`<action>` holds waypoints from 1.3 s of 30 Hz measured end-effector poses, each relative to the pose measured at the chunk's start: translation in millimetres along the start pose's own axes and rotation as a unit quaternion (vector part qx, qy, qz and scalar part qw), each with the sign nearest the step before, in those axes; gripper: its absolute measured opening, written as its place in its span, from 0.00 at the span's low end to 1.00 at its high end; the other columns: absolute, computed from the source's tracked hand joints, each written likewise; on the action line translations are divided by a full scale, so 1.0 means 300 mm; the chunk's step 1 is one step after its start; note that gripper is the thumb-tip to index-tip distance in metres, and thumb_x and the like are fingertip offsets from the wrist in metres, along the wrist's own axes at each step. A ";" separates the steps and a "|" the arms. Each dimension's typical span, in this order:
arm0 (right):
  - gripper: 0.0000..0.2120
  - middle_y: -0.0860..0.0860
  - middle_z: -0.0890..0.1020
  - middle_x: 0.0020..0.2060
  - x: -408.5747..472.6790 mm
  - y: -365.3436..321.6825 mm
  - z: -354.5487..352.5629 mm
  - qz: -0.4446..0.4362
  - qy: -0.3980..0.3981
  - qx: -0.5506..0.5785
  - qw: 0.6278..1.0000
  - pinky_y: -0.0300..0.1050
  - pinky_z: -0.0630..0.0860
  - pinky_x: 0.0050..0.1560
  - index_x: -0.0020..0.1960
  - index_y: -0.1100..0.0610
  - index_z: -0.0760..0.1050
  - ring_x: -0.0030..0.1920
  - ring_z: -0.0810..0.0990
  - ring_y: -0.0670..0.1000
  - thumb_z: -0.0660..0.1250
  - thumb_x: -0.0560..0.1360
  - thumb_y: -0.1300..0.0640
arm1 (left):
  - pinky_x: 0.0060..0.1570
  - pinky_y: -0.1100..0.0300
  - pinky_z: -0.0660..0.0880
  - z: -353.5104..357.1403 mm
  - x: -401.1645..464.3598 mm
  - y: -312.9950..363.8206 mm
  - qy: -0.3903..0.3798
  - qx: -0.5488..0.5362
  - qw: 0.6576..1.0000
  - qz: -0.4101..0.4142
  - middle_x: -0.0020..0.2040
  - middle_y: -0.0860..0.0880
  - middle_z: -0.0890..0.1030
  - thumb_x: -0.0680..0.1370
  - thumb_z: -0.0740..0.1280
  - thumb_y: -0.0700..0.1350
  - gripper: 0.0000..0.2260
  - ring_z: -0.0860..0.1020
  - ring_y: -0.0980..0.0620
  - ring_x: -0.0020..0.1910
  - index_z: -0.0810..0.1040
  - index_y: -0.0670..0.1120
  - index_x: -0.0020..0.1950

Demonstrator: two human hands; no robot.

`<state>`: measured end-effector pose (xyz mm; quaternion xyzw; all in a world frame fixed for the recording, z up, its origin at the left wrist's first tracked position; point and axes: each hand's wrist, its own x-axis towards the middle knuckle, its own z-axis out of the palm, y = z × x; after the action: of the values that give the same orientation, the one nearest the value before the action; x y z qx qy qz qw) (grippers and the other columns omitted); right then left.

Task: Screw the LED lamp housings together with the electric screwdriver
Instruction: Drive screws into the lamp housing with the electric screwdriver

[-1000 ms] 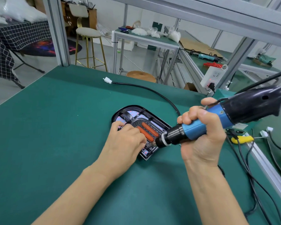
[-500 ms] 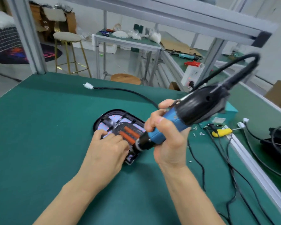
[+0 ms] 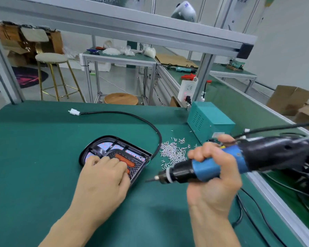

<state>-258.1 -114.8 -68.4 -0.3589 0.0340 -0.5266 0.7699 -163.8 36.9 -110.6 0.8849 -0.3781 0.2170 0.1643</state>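
The black, rounded LED lamp housing (image 3: 114, 154) lies at frame centre on the green felt-like tabletop (image 3: 34, 157), the left hand (image 3: 103, 177) pressing flat on it, likely to steady it. The right hand (image 3: 214, 177) wraps the blue-and-black electric screwdriver (image 3: 212, 166), bit off the housing, beside loose silvery screws (image 3: 173, 152)

The lamp housing (image 3: 114, 154) lies on the table (image 3: 34, 157), left of centre; the left hand (image 3: 103, 177) rests on its near part; the screw pile (image 3: 173, 152) lies just right of it; the right hand (image 3: 212, 175) holds the electric screwdriver (image 3: 221, 161) nearer than the pile, its bit pointing left towards the housing, apart from it; the power box (image 3: 209, 120) stands behind the pile; the cable (image 3: 132, 116) curves from the housing's right side back and left to a connector (image 3: 74, 111).
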 end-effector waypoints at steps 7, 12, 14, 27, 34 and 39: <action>0.12 0.46 0.69 0.26 0.012 -0.092 -0.127 -0.053 0.059 -0.030 0.996 0.39 0.71 0.36 0.47 0.52 0.69 0.27 0.68 0.46 0.55 0.67 0.63 | 0.39 0.56 0.63 0.014 0.017 0.091 -0.015 -0.046 0.996 0.075 0.31 0.55 0.74 0.71 0.59 0.48 0.10 0.74 0.50 0.31 0.77 0.50 0.33; 0.11 0.46 0.70 0.26 0.021 -0.119 -0.167 -0.064 0.069 -0.035 0.995 0.37 0.72 0.36 0.45 0.51 0.70 0.27 0.69 0.47 0.56 0.67 0.63 | 0.21 0.65 0.68 0.106 0.037 0.270 -0.109 -0.060 0.987 0.098 0.25 0.52 0.74 0.53 0.81 0.42 0.15 0.74 0.51 0.23 0.75 0.48 0.27; 0.11 0.46 0.69 0.26 0.034 -0.130 -0.173 -0.063 0.064 -0.036 0.995 0.36 0.72 0.36 0.45 0.51 0.70 0.27 0.69 0.47 0.56 0.67 0.63 | 0.21 0.63 0.65 0.142 0.075 0.306 -0.139 -0.049 0.987 0.057 0.28 0.51 0.75 0.54 0.82 0.42 0.16 0.75 0.51 0.24 0.75 0.48 0.30; 0.11 0.52 0.68 0.31 0.111 -0.125 -0.218 -0.042 0.074 -0.049 0.995 0.42 0.72 0.35 0.45 0.54 0.71 0.27 0.69 0.50 0.60 0.65 0.65 | 0.43 0.56 0.73 0.311 0.178 0.294 -0.180 0.008 0.980 -0.081 0.51 0.52 0.78 0.79 0.60 0.42 0.08 0.78 0.47 0.49 0.78 0.50 0.51; 0.10 0.55 0.67 0.33 0.122 -0.118 -0.221 -0.031 0.069 -0.051 0.996 0.42 0.72 0.34 0.42 0.53 0.73 0.27 0.69 0.51 0.60 0.65 0.66 | 0.44 0.57 0.72 0.294 0.140 0.291 -0.113 -0.091 0.988 -0.058 0.50 0.54 0.77 0.80 0.59 0.49 0.09 0.77 0.51 0.48 0.79 0.53 0.52; 0.11 0.54 0.67 0.34 0.127 -0.122 -0.216 -0.029 0.067 -0.050 0.996 0.41 0.72 0.35 0.38 0.50 0.75 0.27 0.69 0.50 0.60 0.65 0.65 | 0.47 0.58 0.72 0.302 0.138 0.286 -0.133 -0.095 0.985 -0.054 0.50 0.55 0.76 0.79 0.61 0.52 0.09 0.76 0.53 0.51 0.80 0.53 0.52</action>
<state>-298.0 -186.9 -82.3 -0.3622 0.1013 -0.5689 0.7313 -178.3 -85.6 -155.9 0.9053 -0.3673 0.0508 0.2074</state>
